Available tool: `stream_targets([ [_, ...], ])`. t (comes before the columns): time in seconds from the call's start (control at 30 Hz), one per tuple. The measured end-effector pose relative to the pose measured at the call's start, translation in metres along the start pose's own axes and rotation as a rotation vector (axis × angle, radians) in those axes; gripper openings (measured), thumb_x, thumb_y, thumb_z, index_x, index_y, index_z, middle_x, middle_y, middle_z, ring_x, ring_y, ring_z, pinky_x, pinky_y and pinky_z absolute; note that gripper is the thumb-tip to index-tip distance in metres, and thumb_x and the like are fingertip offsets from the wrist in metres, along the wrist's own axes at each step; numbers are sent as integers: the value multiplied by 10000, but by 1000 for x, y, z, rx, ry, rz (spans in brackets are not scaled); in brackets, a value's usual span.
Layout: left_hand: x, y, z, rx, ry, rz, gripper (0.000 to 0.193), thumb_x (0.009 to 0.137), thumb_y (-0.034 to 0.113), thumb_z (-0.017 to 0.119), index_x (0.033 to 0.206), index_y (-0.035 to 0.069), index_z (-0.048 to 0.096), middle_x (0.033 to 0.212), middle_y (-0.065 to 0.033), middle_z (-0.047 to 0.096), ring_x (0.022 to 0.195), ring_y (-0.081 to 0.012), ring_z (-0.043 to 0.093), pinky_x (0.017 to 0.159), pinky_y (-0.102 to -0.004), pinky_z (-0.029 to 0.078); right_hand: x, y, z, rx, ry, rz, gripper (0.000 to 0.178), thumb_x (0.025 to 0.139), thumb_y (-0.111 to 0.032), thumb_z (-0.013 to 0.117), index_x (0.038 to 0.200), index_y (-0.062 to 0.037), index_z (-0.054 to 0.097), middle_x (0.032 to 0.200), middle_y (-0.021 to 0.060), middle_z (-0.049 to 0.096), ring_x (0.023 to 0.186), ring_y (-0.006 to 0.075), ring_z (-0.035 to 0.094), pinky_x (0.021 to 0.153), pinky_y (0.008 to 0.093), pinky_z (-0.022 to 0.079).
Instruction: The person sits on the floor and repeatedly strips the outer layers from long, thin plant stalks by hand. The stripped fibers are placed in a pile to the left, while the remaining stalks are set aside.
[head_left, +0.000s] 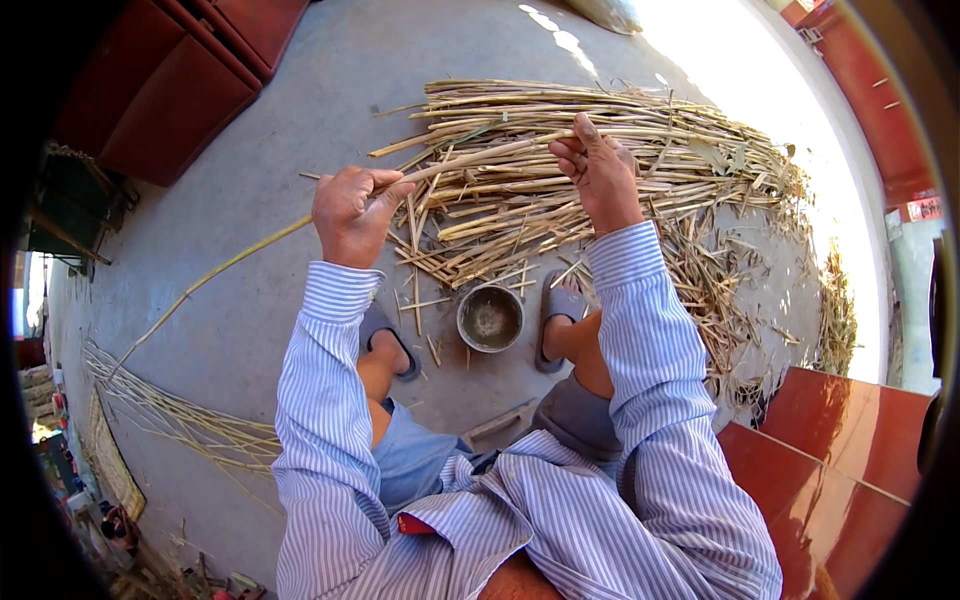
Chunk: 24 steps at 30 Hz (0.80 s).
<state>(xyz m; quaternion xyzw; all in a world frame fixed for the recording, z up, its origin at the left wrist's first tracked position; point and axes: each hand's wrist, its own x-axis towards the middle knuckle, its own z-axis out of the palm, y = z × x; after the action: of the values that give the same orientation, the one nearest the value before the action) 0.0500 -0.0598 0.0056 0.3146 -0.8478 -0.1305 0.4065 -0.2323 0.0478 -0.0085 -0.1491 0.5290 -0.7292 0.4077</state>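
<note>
A long, thin plant stalk point(228, 262) stretches between my hands and runs down to the left toward the floor. My left hand point(356, 214) is closed around its middle part. Up and to the right, my right hand point(603, 172) pinches the stalk's other end between thumb and fingers. Behind and below the hands lies a big pile of dry, straw-coloured stalks point(500, 212). Between my feet stands a round metal bowl point(490, 318) with murky liquid in it.
A bundle of thin peeled stalks point(190, 425) lies at the lower left. Leafy scraps point(715, 300) are strewn on the right. Dark red furniture point(170, 100) stands at the upper left. Glossy red tiles point(830, 460) sit at the lower right. A low wooden stool point(500, 425) shows beneath me.
</note>
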Motion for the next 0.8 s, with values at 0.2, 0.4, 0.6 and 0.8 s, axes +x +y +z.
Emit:
stream_targets([
  [0.2,-2,-22,-4,-587,-311,-625,201,820,162,760,889,-4,669,762,-40,666,651,-79,564,594,-201,454,-8,-7,9,-74,-77,-47,342,896,-285,676,950,45,603,878,150,686,785,207,707,626,227,564],
  [0.4,10,-61,-34,-626,104,-788,306,828,249,762,941,-1,625,759,-19,654,613,-40,504,543,-159,388,-6,-14,-3,-64,-56,-103,293,914,-257,653,954,30,615,880,134,690,785,213,705,635,232,568],
  [0.6,5,-56,-39,753,76,-71,298,799,302,740,969,76,644,919,-43,684,864,-197,596,768,-351,422,-5,-11,-8,-36,-42,-75,262,922,-236,641,970,21,617,881,124,691,792,209,704,648,221,567],
  [0.8,16,-4,7,322,-156,277,182,799,252,714,895,107,661,888,-18,680,886,-193,598,763,-366,403,-17,2,18,-42,-172,-88,262,936,-246,618,1027,-1,606,922,116,693,863,205,695,698,244,573],
])
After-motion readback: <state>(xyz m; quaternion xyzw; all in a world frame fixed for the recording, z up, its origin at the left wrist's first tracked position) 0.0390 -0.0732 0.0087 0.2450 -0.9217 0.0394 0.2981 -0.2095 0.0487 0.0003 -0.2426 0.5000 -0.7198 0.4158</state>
